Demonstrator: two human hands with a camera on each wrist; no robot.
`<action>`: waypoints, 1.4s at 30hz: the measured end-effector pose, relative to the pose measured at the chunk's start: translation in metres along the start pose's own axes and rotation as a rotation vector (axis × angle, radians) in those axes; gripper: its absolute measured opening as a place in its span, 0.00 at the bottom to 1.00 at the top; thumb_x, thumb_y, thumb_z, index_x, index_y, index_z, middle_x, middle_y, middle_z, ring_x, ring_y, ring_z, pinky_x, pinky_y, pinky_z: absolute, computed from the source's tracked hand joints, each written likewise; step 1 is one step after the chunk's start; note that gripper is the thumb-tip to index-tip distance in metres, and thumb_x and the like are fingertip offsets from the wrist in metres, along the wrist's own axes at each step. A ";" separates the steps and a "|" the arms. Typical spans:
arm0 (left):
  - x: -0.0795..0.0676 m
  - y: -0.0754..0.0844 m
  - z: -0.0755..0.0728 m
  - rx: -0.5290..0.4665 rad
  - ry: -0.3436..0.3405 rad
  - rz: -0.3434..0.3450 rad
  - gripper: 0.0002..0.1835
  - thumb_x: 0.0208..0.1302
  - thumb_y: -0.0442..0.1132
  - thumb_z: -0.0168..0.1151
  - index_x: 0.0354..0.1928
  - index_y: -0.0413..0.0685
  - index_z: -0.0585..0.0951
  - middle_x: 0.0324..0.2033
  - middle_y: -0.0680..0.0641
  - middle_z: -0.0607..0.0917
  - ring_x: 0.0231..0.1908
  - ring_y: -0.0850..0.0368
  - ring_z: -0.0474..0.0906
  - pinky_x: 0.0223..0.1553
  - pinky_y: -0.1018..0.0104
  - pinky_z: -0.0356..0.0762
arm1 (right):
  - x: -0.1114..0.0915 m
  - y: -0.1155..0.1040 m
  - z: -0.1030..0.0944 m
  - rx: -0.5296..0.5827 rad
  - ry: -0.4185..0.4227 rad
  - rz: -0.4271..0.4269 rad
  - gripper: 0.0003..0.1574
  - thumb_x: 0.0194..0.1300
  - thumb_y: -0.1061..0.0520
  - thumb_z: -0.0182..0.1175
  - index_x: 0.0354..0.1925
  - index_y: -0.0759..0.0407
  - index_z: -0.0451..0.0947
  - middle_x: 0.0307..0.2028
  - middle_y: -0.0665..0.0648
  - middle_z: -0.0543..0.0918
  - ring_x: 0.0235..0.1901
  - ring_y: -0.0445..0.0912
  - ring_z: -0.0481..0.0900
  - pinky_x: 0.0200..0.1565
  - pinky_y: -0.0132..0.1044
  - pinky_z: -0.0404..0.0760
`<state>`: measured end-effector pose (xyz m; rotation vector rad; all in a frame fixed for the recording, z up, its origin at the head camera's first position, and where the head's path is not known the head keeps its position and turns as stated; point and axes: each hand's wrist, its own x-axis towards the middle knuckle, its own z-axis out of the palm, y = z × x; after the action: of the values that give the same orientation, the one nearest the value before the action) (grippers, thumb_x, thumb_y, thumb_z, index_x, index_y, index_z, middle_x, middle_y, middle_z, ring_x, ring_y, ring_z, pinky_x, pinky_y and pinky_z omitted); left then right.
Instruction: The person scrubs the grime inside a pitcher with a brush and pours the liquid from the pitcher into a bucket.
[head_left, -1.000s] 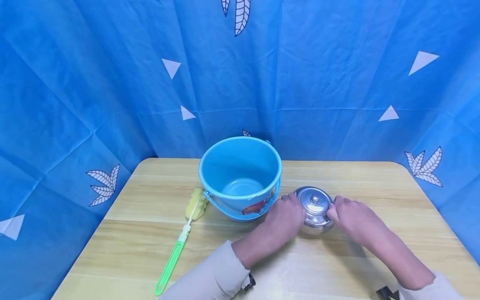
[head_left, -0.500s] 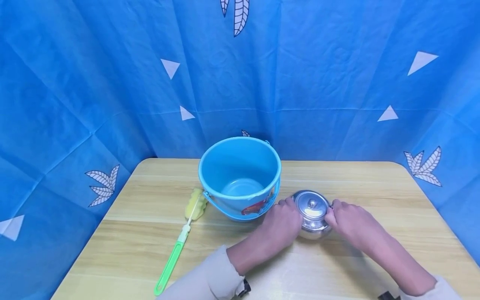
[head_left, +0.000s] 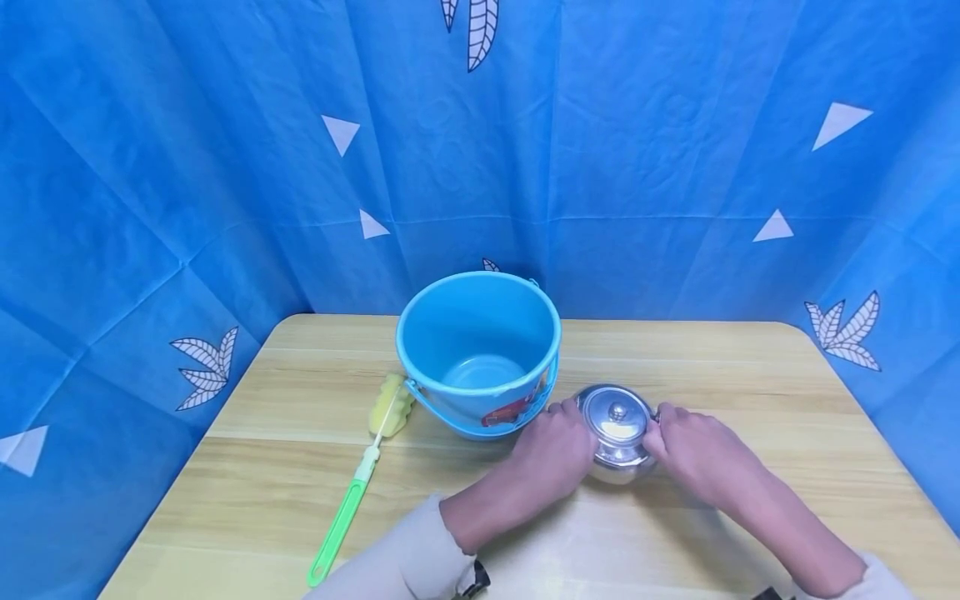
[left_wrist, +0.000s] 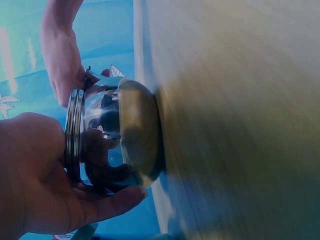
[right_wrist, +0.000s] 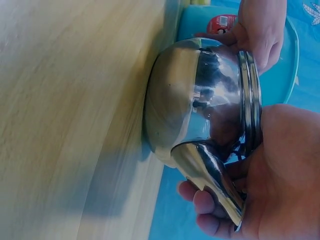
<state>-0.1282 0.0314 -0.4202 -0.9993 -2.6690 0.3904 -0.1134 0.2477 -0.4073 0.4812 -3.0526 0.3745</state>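
Observation:
A shiny steel teapot [head_left: 617, 421] with a knobbed lid stands upright right of the bucket, its base at or very near the tabletop. In the right wrist view its spout [right_wrist: 207, 172] lies between the curled fingers and palm of my right hand [head_left: 701, 450]. My left hand [head_left: 555, 450] holds the opposite side of the teapot, fingers curled there; any handle on that side is hidden. The left wrist view shows the thumb of the left hand [left_wrist: 45, 185] lying along the teapot's rounded body.
A blue bucket [head_left: 480, 333] stands close behind the left hand, its bail lowered at the front. Left of it lies a sponge brush [head_left: 348, 508] with a green handle. The wooden table [head_left: 247, 467] ends at a blue patterned curtain [head_left: 637, 150].
The teapot has moved a little to the left and toward me, with both hands keeping hold of it. Bucket and brush have stayed in place.

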 end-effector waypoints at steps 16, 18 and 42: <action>-0.010 -0.008 -0.002 -0.095 -0.004 0.044 0.13 0.71 0.43 0.59 0.29 0.48 0.86 0.31 0.46 0.85 0.25 0.59 0.75 0.19 0.71 0.70 | -0.001 -0.008 0.001 0.022 -0.003 0.017 0.17 0.75 0.50 0.51 0.28 0.54 0.68 0.20 0.50 0.65 0.22 0.43 0.65 0.27 0.34 0.66; -0.011 -0.009 -0.002 -0.101 -0.017 0.044 0.14 0.72 0.43 0.58 0.31 0.47 0.87 0.32 0.45 0.85 0.26 0.58 0.76 0.20 0.70 0.72 | -0.002 -0.010 0.002 0.017 0.005 0.009 0.17 0.75 0.51 0.51 0.27 0.54 0.68 0.20 0.50 0.65 0.22 0.42 0.65 0.27 0.34 0.66; -0.031 -0.016 -0.004 -0.344 -0.108 -0.058 0.20 0.76 0.47 0.50 0.27 0.44 0.76 0.31 0.45 0.80 0.19 0.61 0.66 0.15 0.75 0.60 | -0.008 -0.023 0.004 -0.002 0.024 -0.029 0.17 0.74 0.50 0.53 0.27 0.52 0.68 0.20 0.48 0.66 0.21 0.41 0.64 0.26 0.33 0.66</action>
<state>-0.1139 0.0000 -0.4154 -1.0128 -2.9200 -0.0312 -0.0990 0.2281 -0.4068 0.5170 -3.0190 0.3730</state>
